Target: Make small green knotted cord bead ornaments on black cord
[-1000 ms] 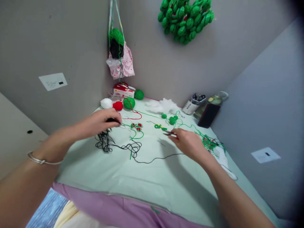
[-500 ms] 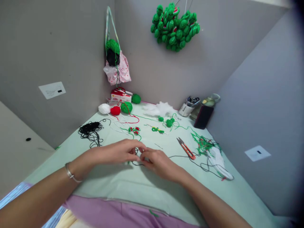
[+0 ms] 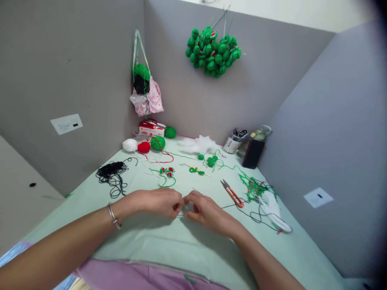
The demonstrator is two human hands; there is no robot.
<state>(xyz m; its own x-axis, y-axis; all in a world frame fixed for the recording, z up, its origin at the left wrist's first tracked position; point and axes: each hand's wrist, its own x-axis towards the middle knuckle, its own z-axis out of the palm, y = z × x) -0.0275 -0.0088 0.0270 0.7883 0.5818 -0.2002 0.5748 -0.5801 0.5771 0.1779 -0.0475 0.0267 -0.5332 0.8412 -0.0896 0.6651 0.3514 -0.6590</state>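
Note:
My left hand [image 3: 165, 202] is closed in a fist over the middle of the table, its knuckles against the fingertips of my right hand [image 3: 207, 211]. A short dark strand of black yarn [image 3: 180, 216] shows beneath the left fist, between the hands. The right hand's fingers are bent inward, with the thumb lower; whatever lies in them is hidden. Beyond the right hand the black yarn runs on toward orange-handled thread snips [image 3: 232, 194]. A thin needle [image 3: 195, 190] lies just past the right fingers. Behind are a small red, green and white crocheted piece [image 3: 167, 172] and a crochet hook [image 3: 201, 172] with green yarn.
Tangled black yarn [image 3: 111, 173] lies left. White [image 3: 130, 145], red [image 3: 144, 147] and green [image 3: 157, 143] yarn balls sit at the back, near white stuffing [image 3: 201, 144]. A pen cup [image 3: 232, 144] and phone [image 3: 253, 154] stand back right, yarn scraps [image 3: 255, 189] right. Green crocheted pieces [image 3: 213, 52] hang on the wall.
The left hand has turned and closed into a fist; the black loop and green bit seen in its fingers are now hidden. The camera view has tilted up slightly.

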